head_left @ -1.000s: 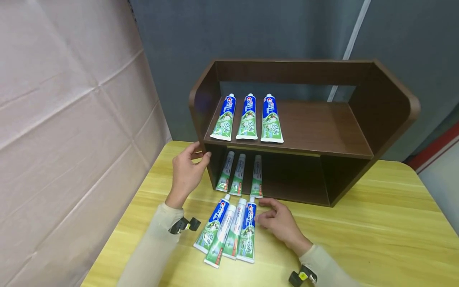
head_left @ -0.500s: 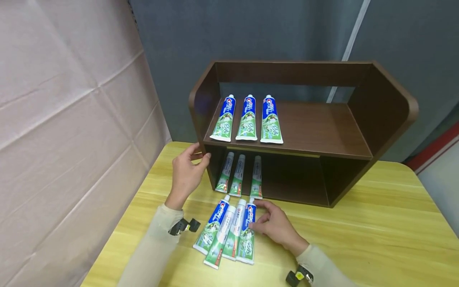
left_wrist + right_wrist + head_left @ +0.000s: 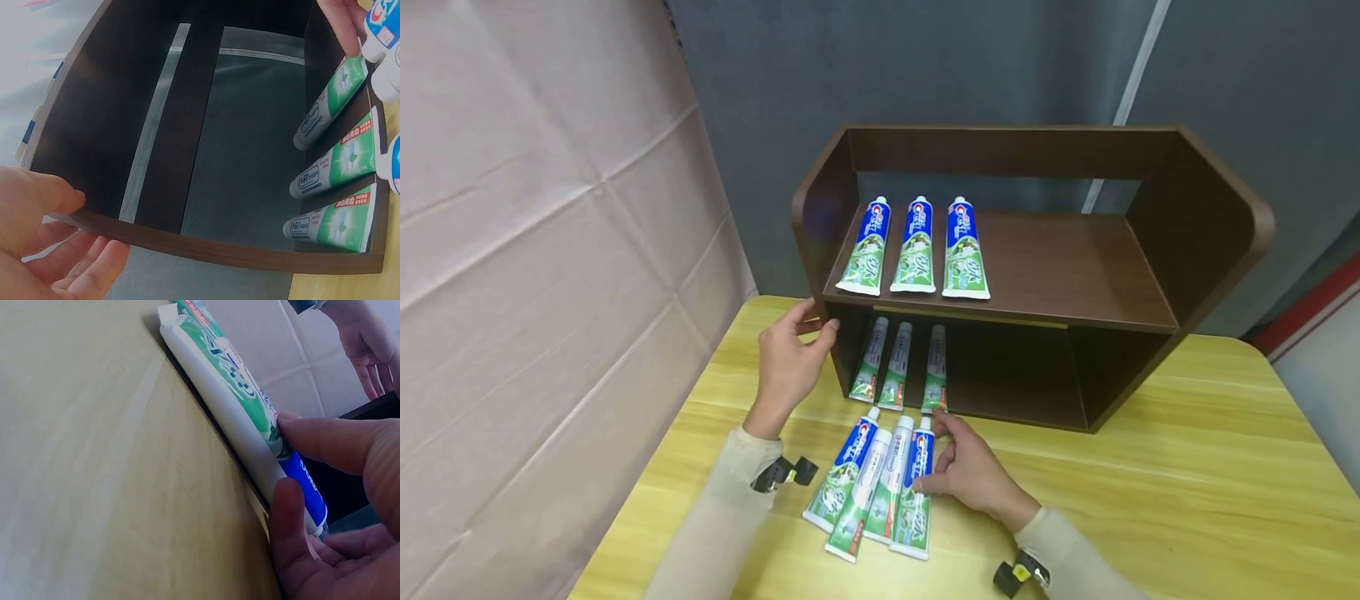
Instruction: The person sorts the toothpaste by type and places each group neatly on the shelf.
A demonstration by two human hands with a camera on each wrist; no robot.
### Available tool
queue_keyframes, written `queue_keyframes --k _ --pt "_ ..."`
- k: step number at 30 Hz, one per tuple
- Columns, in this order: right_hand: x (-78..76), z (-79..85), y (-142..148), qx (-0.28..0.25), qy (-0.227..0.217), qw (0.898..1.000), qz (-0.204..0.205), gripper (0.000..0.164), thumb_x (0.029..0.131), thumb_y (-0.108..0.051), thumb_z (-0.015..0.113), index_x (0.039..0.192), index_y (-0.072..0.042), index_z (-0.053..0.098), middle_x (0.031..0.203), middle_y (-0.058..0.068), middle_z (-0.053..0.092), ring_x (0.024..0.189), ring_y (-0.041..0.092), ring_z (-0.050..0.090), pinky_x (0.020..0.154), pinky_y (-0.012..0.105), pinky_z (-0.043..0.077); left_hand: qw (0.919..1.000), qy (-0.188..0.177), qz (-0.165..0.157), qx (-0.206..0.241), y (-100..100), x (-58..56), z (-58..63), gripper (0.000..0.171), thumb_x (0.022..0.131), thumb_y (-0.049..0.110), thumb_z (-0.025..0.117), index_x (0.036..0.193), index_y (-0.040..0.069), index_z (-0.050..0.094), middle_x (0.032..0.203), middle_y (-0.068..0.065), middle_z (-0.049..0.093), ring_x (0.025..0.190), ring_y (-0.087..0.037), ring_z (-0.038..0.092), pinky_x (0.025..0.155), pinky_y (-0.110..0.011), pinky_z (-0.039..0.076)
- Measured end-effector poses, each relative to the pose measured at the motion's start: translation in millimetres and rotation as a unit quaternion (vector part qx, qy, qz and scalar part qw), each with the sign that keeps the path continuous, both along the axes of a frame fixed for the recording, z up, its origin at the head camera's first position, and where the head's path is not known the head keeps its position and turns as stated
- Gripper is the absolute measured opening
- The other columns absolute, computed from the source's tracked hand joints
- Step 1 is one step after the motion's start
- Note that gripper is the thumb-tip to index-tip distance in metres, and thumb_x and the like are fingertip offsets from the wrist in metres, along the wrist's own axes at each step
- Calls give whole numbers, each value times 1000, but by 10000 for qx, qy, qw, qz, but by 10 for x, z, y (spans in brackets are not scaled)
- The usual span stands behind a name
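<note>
My left hand (image 3: 790, 362) grips the left side panel of a dark brown two-tier shelf (image 3: 1075, 267), thumb on one face and fingers on the other, as the left wrist view shows. On the table, my right hand (image 3: 973, 471) pinches the rightmost blue-and-green toothpaste tube (image 3: 912, 525). Its thumb (image 3: 331, 440) lies on the printed face and other fingers are at the side and cap end. Beside that tube lie two white-and-green toothpaste tubes, one (image 3: 887, 500) next to it and one (image 3: 859, 504) further left, overlapping another blue-and-green tube (image 3: 842, 475).
Three blue-and-green tubes (image 3: 916, 246) lie in a row on the upper tier, left part. Three white-and-green tubes (image 3: 337, 156) lie on the lower tier, left part. The wooden table (image 3: 1150, 500) extends to the right. A pale wall covering (image 3: 550, 292) stands at the left.
My right hand has moved left onto the rightmost blue-and-green toothpaste tube, its thumb now over the printed face. That tube's lower end has shifted slightly toward me. My left hand stays on the shelf.
</note>
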State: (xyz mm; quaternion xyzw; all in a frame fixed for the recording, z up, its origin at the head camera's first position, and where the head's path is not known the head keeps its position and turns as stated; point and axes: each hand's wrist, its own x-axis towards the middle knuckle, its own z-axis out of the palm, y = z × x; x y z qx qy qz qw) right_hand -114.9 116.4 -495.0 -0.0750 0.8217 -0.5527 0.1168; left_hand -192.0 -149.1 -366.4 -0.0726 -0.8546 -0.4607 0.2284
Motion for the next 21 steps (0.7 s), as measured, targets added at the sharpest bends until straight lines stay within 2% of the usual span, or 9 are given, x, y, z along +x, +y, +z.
queue_keyframes --k 4,14,21 --pt "10 12 -3 41 8 10000 38 106 65 -13 101 155 -2 47 128 12 57 80 19 60 65 26 53 10000 11 10 -8 -1 -1 -6 37 97 19 77 133 10 72 122 -13 77 104 -31 78 83 -45 67" --pt "36 35 20 -306 -322 9990 109 93 66 -9 100 143 -3 48 115 15 57 90 25 58 73 26 54 10000 14 13 -31 4 -4 -13 37 97 18 77 133 10 72 122 -14 77 104 -32 78 83 -46 67" --pt "74 79 29 -460 -405 9978 265 90 70 -10 99 142 -6 46 116 16 55 95 25 59 78 29 59 10000 32 -1 -37 -3 -4 -10 37 97 19 77 133 10 72 122 -14 77 104 -32 78 83 -46 67"
